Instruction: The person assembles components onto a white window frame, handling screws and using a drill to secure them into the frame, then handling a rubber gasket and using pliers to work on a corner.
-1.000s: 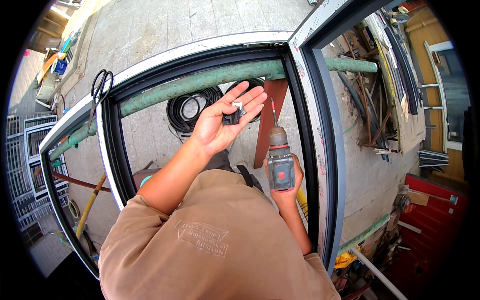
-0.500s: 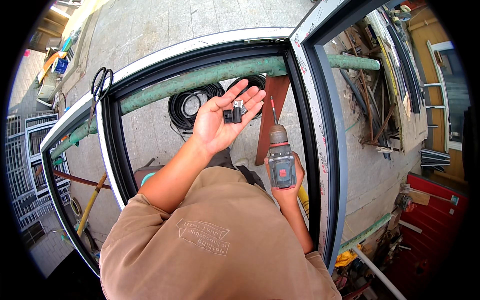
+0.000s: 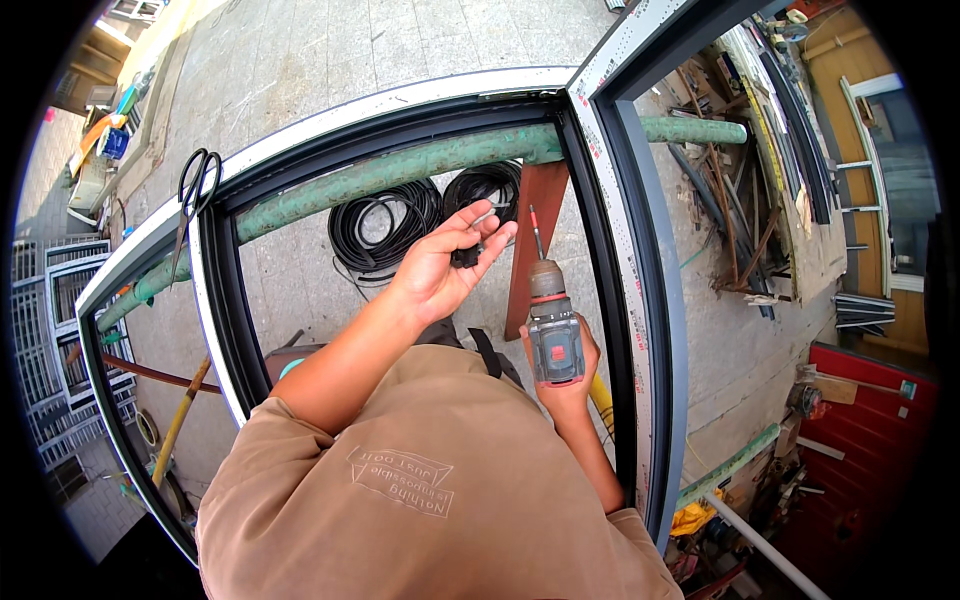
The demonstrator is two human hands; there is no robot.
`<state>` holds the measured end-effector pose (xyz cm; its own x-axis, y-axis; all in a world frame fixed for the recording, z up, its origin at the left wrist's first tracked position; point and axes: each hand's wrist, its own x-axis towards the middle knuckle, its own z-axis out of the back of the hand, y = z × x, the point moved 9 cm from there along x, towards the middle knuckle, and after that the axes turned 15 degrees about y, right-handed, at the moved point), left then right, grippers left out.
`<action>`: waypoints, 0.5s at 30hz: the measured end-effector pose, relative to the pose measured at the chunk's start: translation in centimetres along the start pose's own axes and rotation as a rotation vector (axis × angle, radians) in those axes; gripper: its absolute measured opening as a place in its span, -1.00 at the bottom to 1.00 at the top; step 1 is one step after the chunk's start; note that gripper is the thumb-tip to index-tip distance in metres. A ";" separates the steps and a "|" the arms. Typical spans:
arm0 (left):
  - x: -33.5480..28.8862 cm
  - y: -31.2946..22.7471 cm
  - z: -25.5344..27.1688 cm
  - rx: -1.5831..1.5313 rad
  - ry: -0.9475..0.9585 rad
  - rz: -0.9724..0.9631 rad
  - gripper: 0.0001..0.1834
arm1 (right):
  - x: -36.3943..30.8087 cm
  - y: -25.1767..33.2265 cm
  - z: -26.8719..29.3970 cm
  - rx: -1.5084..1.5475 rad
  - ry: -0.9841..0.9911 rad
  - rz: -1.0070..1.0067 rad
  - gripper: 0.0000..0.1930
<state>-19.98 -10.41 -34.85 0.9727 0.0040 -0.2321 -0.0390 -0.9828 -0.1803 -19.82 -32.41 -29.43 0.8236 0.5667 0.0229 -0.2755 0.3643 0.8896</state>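
Note:
My left hand [image 3: 445, 262] is palm up with its fingers curled over a few small black hardware pieces [image 3: 466, 256]. Part of these pieces is hidden by the fingers. To its right, my right hand [image 3: 575, 370] grips a cordless drill [image 3: 556, 335], whose long bit [image 3: 537, 232] points away from me. Both hands are above the opening of a black and white window frame [image 3: 610, 290]. Neither the drill bit nor my left hand touches the frame.
A green pipe [image 3: 400, 160] passes beneath the frame's far side. Scissors [image 3: 198, 190] hang on the left part. Black coils [image 3: 385, 225] and a reddish-brown board [image 3: 535, 245] are below the opening. Scrap lengths [image 3: 735, 190] and a red panel [image 3: 860, 450] are at the right.
My left hand's fingers have curled in over the black pieces, which lay on an open palm before. The drill has shifted slightly left and nearer in the picture, as the whole view moved a little.

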 end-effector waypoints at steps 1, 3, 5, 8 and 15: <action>-0.3 0.5 1.1 0.038 -0.101 0.045 -0.50 | 0.0 -0.1 0.0 -0.001 0.000 0.000 -0.74; -0.5 1.2 2.5 0.057 -0.119 0.084 -0.58 | 0.0 -0.2 -0.2 -0.028 0.014 -0.005 -0.74; -0.9 2.6 2.5 0.016 -0.012 0.196 -0.64 | -0.1 -0.5 -0.2 -0.024 0.020 -0.015 -0.74; -1.6 3.9 2.5 0.109 -0.025 0.264 -0.65 | -0.1 -0.8 -0.3 0.005 0.023 -0.035 -0.74; -2.7 5.5 1.0 0.280 0.119 0.421 -0.55 | 0.3 -0.8 -0.9 0.153 0.091 -0.041 -0.77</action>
<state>-23.10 -15.60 -36.19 0.8784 -0.4179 -0.2318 -0.4761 -0.8077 -0.3479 -19.82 -31.88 -30.53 0.7826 0.6206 -0.0498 -0.1581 0.2755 0.9482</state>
